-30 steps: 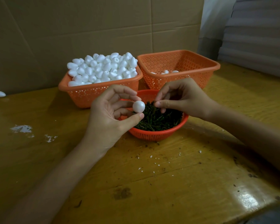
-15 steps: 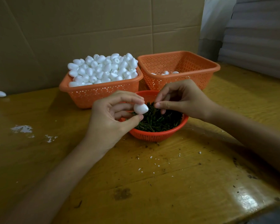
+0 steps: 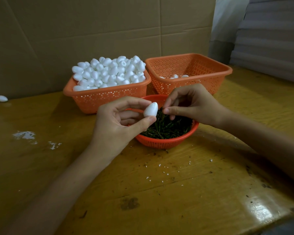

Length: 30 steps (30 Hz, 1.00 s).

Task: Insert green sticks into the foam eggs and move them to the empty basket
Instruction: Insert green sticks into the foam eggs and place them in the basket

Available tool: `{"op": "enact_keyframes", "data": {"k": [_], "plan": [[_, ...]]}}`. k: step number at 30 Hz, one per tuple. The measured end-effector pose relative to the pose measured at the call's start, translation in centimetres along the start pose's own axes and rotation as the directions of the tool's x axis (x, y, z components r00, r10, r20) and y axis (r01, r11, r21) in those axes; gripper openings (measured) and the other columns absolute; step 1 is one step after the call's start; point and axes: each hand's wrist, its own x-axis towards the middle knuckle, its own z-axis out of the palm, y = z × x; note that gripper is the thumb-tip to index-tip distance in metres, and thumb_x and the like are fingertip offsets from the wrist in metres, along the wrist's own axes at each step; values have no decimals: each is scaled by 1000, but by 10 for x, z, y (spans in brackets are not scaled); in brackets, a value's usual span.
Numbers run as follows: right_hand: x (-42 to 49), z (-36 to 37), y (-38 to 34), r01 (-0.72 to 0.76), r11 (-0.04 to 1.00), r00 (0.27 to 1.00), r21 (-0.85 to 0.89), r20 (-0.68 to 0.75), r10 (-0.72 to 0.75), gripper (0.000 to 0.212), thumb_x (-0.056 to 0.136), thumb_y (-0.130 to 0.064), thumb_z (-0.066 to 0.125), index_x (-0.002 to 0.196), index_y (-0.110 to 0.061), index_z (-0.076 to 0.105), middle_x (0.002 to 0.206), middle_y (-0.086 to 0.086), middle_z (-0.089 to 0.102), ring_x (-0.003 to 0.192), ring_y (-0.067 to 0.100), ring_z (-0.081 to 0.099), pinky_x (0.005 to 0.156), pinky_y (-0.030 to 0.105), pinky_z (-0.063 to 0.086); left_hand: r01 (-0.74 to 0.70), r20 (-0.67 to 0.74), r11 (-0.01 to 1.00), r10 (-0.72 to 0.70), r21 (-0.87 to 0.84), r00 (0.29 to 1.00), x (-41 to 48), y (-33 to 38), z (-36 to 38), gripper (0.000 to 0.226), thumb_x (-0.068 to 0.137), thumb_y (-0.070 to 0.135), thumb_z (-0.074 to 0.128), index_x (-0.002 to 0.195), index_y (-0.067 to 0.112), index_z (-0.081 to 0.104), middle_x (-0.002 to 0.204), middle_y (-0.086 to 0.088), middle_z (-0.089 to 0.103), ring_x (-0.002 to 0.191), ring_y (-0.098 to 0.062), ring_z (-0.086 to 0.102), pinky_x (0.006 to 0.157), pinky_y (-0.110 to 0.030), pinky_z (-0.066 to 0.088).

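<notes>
Three orange plastic containers stand on a worn, glossy yellow-brown wooden table [image 3: 193, 192]. The nearest is a round bowl [image 3: 161, 143] with finely slotted walls, holding a tangle of thin, dark green sticks [image 3: 170, 128].

Over the bowl's left rim, the left hand [image 3: 115, 126] pinches one foam egg [image 3: 150, 109] between thumb and forefinger. The egg is smooth, matte white and pointed, with its tip tilted up.

Over the bowl's far side, just beside the egg, the right hand [image 3: 193, 106] has thumb and fingertips pressed together. I cannot tell whether a stick is between them.

Behind the bowl to the left, a square perforated basket [image 3: 109, 99] is heaped with white eggs [image 3: 109, 72]. Behind the bowl to the right, a matching basket [image 3: 193, 70] holds only a few eggs [image 3: 175, 76].

Far left of the bowl a stray egg [image 3: 2, 98] lies by the creased cardboard wall [image 3: 92, 31]. White foam crumbs [image 3: 25, 134] are scattered on the table left of the bowl.
</notes>
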Motion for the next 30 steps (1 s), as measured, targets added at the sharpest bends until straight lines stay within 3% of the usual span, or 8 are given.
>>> {"op": "enact_keyframes", "data": {"k": [5, 9, 20, 25, 30], "plan": [[0, 0, -1, -12, 1000, 1000, 7, -6, 12, 22, 85, -20, 79, 93, -1, 72, 75, -4, 75, 68, 17, 72, 72, 30, 60, 9, 4, 999, -9, -48, 1000, 2, -3, -1, 42, 88, 2, 82, 125, 20, 72, 113, -9, 74, 85, -27, 80, 68, -27, 62], [0, 0, -3, -14, 1000, 1000, 14, 0, 14, 24, 85, -20, 78, 94, 1, 72, 77, -3, 74, 68, 18, 71, 71, 31, 60, -27, 22, 998, 28, -52, 999, 4, -4, -2, 38, 98, 1, 71, 131, 18, 69, 117, -12, 72, 83, -27, 80, 65, -28, 61], [0, 0, -4, -17, 1000, 1000, -5, -2, 17, 25, 84, -19, 78, 94, 3, 72, 78, -1, 74, 69, 21, 72, 72, 36, 61, -37, 52, 997, 41, -74, 998, 5, -2, -4, 23, 103, 0, 63, 122, 13, 66, 116, -8, 73, 96, -27, 80, 69, -30, 63], [0, 0, -5, -19, 1000, 1000, -14, 5, 19, 22, 85, -18, 78, 94, 1, 72, 78, -5, 75, 69, 17, 71, 71, 29, 61, -41, 42, 994, 46, -102, 998, 5, -2, -4, 21, 102, -2, 62, 116, 14, 66, 114, -11, 73, 98, -28, 80, 72, -29, 64], [-1, 0, -7, -20, 1000, 1000, -15, 0, 20, 24, 84, -19, 78, 94, 2, 72, 77, -5, 74, 68, 19, 71, 72, 36, 60, -51, 36, 991, 56, -127, 998, 5, 0, -3, 18, 101, 3, 64, 111, 18, 63, 114, -15, 74, 98, -29, 80, 73, -30, 64]]}}
